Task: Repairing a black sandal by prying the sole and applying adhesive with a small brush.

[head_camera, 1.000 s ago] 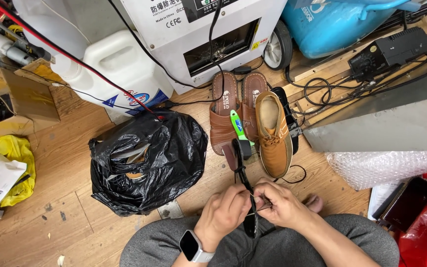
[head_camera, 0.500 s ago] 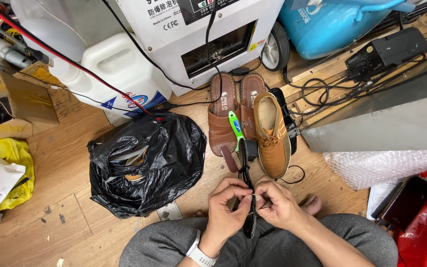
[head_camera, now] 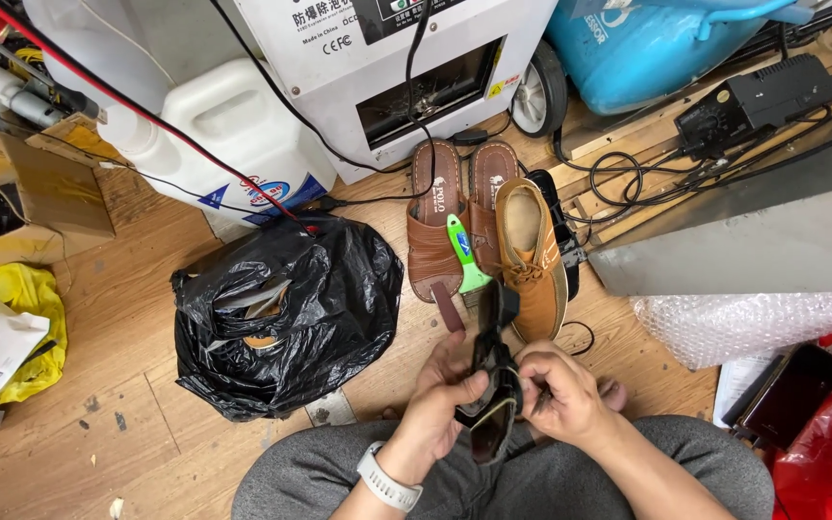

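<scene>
Both hands — left hand [head_camera: 435, 409], right hand [head_camera: 560, 395] — have fingers closed around a dark shoe [head_camera: 493, 385].

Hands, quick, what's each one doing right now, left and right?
Left hand: closed on the dark shoe-like item, gripping its left side.
Right hand: closed on the same item, fingers pinching its right edge.

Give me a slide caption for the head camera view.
Both hands, left and right, hold a dark sandal above shoes on a wooden floor.
</scene>
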